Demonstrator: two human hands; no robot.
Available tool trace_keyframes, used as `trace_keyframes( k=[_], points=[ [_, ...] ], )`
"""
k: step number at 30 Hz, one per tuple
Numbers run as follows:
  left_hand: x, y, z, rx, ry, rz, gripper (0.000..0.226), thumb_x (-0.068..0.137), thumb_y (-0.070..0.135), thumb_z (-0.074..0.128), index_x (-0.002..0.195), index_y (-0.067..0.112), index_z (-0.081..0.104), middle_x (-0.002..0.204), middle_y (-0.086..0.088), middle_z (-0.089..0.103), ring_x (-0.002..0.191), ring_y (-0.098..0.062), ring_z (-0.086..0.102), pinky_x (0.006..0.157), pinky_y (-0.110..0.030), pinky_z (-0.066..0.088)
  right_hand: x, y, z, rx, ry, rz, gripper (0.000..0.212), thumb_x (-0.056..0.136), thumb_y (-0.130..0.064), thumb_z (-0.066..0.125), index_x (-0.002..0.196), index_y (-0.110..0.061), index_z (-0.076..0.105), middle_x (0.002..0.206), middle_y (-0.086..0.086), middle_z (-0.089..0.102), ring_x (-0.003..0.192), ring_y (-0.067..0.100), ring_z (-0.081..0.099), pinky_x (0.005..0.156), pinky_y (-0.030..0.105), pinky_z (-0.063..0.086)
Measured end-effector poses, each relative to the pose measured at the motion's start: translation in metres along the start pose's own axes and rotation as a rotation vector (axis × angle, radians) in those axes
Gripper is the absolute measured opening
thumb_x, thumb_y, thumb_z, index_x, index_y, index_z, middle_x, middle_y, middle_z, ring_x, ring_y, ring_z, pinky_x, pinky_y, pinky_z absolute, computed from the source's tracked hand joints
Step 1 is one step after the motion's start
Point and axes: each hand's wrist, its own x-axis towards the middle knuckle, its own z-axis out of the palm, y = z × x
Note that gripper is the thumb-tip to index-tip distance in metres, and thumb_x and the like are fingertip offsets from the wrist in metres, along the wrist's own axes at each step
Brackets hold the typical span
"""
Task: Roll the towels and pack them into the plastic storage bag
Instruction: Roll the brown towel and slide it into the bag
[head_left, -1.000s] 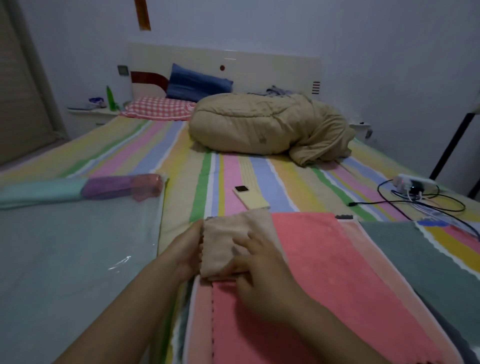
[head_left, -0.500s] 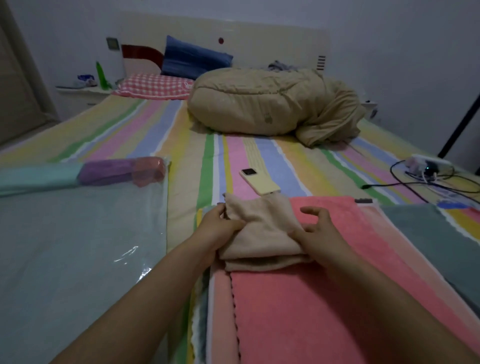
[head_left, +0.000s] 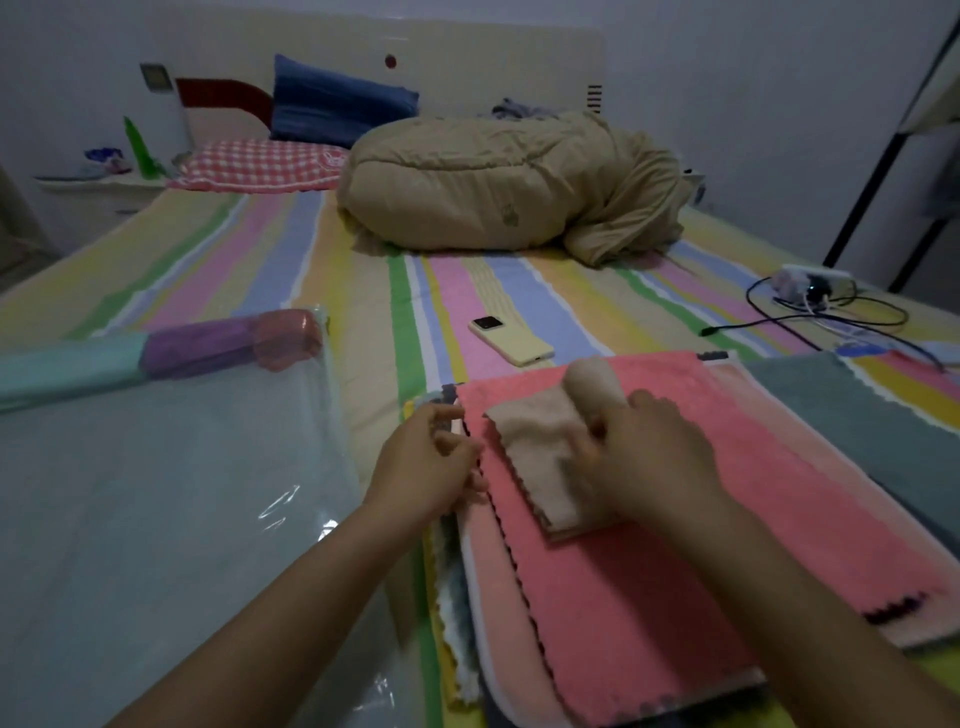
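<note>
A small beige towel (head_left: 540, 457) lies on the pink towel (head_left: 675, 561) that tops a stack of flat towels. Its far right end is rolled up. My right hand (head_left: 649, 457) grips that rolled part, fingers curled over it. My left hand (head_left: 426, 462) hovers just left of the beige towel at the stack's edge, fingers loosely curled and holding nothing. The clear plastic storage bag (head_left: 156, 519) lies flat on the left. At its far end sit three rolled towels: a teal towel (head_left: 67, 369), a purple towel (head_left: 202, 345) and a red towel (head_left: 285, 338).
A yellow phone (head_left: 511, 340) lies on the striped bed sheet just beyond the stack. A grey-green towel (head_left: 857, 415) is spread to the right. A power strip with cables (head_left: 810, 291) lies far right. A bundled tan duvet (head_left: 498, 187) and pillows fill the bed's head end.
My left hand has let go of the beige towel and drawn back left. My right hand has rolled the towel's right end and now grips the roll.
</note>
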Motion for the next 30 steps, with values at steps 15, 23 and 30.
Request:
trace_keyframes(
  k=[15, 23, 30],
  points=[
    [-0.019, -0.096, -0.126, 0.968, 0.314, 0.182, 0.054, 0.098, 0.05, 0.029, 0.146, 0.026, 0.034, 0.157, -0.006, 0.024, 0.146, -0.026, 0.016, 0.118, -0.051, 0.014, -0.017, -0.041, 0.03, -0.251, 0.108, 0.035, 0.041, 0.09, -0.046, 0.052, 0.113, -0.012, 0.055, 0.119, 0.01, 0.046, 0.106, 0.032, 0.046, 0.078, 0.038, 0.038],
    [0.007, -0.103, -0.141, 1.164, 0.199, -0.057, 0.072, 0.089, 0.071, 0.011, 0.152, 0.036, 0.003, 0.161, -0.009, -0.002, 0.148, -0.03, -0.005, 0.115, -0.058, -0.004, -0.02, -0.055, 0.011, -0.125, 0.246, -0.027, 0.022, 0.089, -0.024, 0.051, 0.105, -0.013, 0.061, 0.104, 0.008, 0.049, 0.09, 0.033, 0.054, 0.058, 0.033, 0.03],
    [0.064, -0.096, -0.186, 1.227, 0.313, -0.122, 0.073, 0.09, 0.069, 0.015, 0.152, 0.034, 0.004, 0.161, -0.01, -0.004, 0.147, -0.032, -0.007, 0.113, -0.062, -0.003, 0.004, -0.151, 0.018, 1.154, -0.14, -0.068, 0.012, 0.086, -0.02, 0.065, 0.086, -0.01, 0.072, 0.077, 0.007, 0.072, 0.073, 0.024, 0.067, 0.07, 0.036, 0.053]
  ],
)
